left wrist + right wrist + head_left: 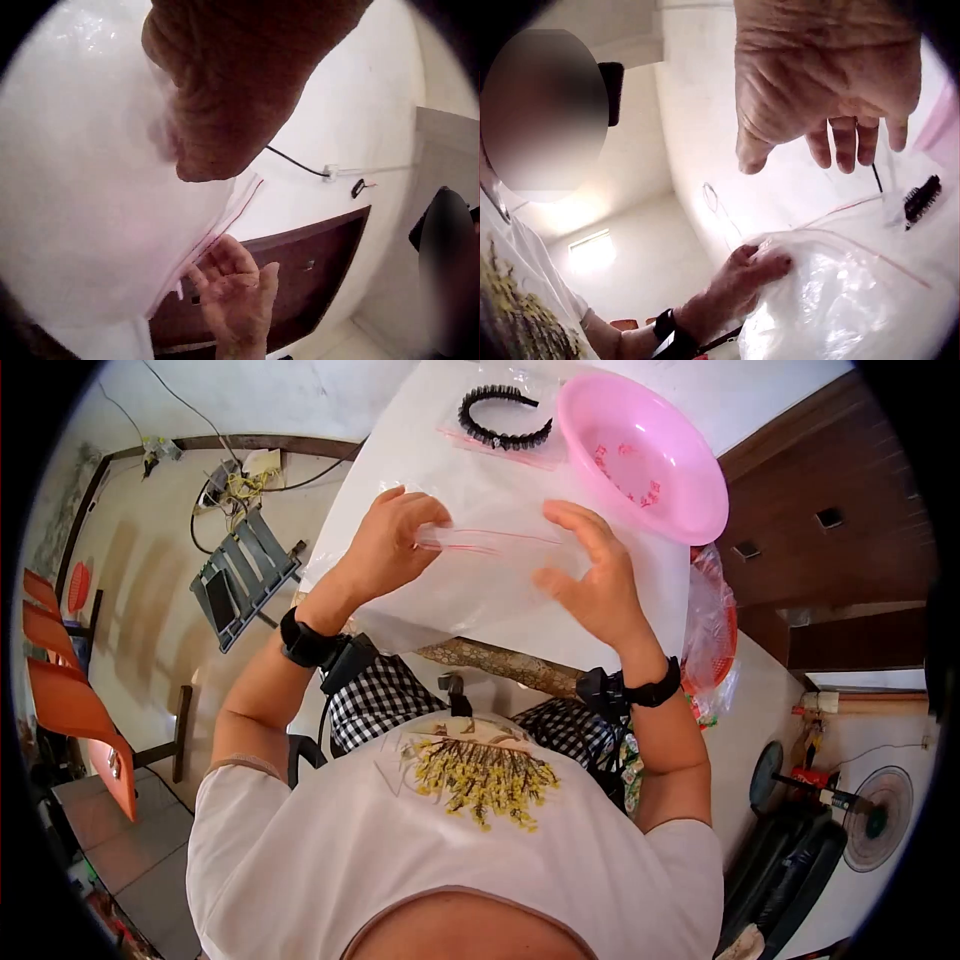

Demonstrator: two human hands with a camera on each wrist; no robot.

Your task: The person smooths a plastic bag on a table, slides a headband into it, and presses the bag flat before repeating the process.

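My left hand [395, 545] pinches one end of the mouth of a clear zip-lock bag [480, 585], whose red seal lines run across toward the right. The bag hangs over the white table and puffs out in the right wrist view. My right hand [600, 575] is held beside the other end of the mouth, fingers and thumb spread, holding nothing. Farther back on the table lies a black ruffled headband [505, 418] on another clear bag with a red seal.
A pink plastic basin [645, 455] stands at the table's back right. Past the right edge is a red basket [715, 630] with clear plastic on it. A folding chair [245, 575] bearing a phone stands at left, near orange seats [80, 700].
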